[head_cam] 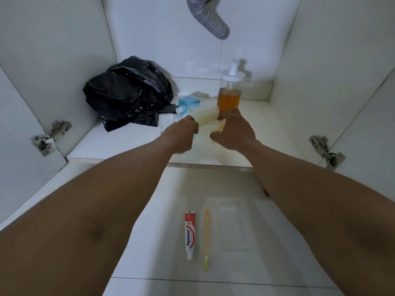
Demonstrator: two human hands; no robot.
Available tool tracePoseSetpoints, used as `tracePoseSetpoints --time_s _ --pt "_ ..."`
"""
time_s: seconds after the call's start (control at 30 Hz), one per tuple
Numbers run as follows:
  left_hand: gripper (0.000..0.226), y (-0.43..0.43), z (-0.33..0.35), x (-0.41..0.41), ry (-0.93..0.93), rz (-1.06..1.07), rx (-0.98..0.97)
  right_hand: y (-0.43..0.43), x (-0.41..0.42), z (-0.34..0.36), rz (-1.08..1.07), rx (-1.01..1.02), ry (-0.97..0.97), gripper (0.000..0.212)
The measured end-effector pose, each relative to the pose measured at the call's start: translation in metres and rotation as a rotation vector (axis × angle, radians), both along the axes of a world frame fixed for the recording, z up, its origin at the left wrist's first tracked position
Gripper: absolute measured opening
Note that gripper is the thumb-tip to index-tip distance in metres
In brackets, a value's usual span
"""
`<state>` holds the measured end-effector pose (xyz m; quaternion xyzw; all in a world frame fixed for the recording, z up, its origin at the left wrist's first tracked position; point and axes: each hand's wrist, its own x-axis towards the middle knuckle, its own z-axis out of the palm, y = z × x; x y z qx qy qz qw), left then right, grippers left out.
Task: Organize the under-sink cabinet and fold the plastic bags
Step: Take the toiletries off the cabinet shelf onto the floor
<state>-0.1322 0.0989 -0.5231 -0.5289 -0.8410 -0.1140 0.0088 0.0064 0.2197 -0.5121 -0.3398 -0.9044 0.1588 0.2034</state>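
Both hands [181, 135] [233, 131] on pale box [206, 116] (translucent)

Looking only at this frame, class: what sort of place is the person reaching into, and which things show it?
Probably an under-sink cabinet, likely a bathroom's: a corrugated drain hose hangs from above, a door hinge sits on the side wall, and toothpaste lies on the floor.

LIGHT dim, cool | SHADOW pump bottle [229, 90] onto back wall [171, 39], rightward | BLUR slight, centre | EDGES bowed, wide-angle
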Motion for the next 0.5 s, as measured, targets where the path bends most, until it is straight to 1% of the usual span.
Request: tracePoseSetpoints --time_s 0.1,0.17,0.23,0.33,0.43,0.5 --pt "0.041 0.004 0.021 0.007 -0.058 -0.026 0.053 -0.006 0.008 0.020 0.021 -0.054 0.008 0.057" --pt "0.038 0.005 0.039 0.015 -0.084 -0.057 0.064 -0.010 0.015 0.033 0.017 -0.115 -0.044 0.056" --pt "0.041 0.003 0.054 0.028 -0.095 -0.115 0.051 -0.011 0.024 0.045 -0.006 -0.212 -0.166 0.055" --pt "0.045 -0.002 0.066 0.053 -0.079 -0.192 -0.053 -0.011 0.045 0.060 -0.042 -0.374 -0.385 0.055" --pt "0.042 -0.003 0.064 0.083 -0.141 -0.263 -0.190 -0.012 0.070 0.064 -0.085 -0.488 -0.576 0.044" --pt "0.043 0.001 0.057 0.102 -0.192 -0.318 -0.278 -0.015 0.085 0.057 -0.068 -0.543 -0.745 0.035"
